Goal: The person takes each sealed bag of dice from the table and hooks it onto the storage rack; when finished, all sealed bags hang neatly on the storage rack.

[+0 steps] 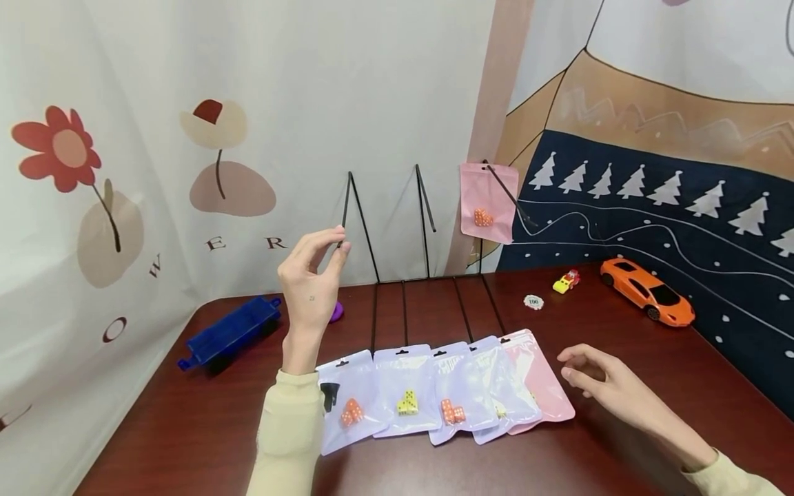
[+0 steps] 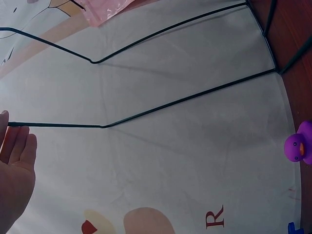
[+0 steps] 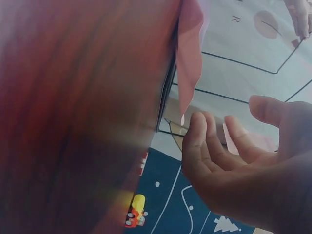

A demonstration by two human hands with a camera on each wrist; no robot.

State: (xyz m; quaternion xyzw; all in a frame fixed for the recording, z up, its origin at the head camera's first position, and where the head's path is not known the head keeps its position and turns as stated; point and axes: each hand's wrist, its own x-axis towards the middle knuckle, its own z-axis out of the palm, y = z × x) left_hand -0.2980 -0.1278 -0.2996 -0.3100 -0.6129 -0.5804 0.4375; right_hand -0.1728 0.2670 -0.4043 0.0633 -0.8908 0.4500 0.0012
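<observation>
A black wire display rack (image 1: 424, 238) stands on the table with upright hooks. With thumb and fingertips, my left hand (image 1: 310, 282) pinches the free end of its leftmost hook; the left wrist view shows that hook (image 2: 190, 99) running away from the fingers. From the right hook hangs a pink zip pouch (image 1: 473, 196) with orange dice inside. My right hand (image 1: 620, 393) holds nothing, its fingers loosely bent beside a pink pouch (image 1: 553, 396) on the table. That pouch lies at the right end of an overlapping row, beside several pale lilac pouches (image 1: 415, 362) holding orange or yellow dice.
A blue toy piece (image 1: 232, 331) lies at the left of the table, and a purple rubber duck (image 2: 297, 146) sits by the rack. An orange toy car (image 1: 648, 291), a small yellow-red toy car (image 1: 566, 281) and a white "100" chip (image 1: 533, 302) are at the back right.
</observation>
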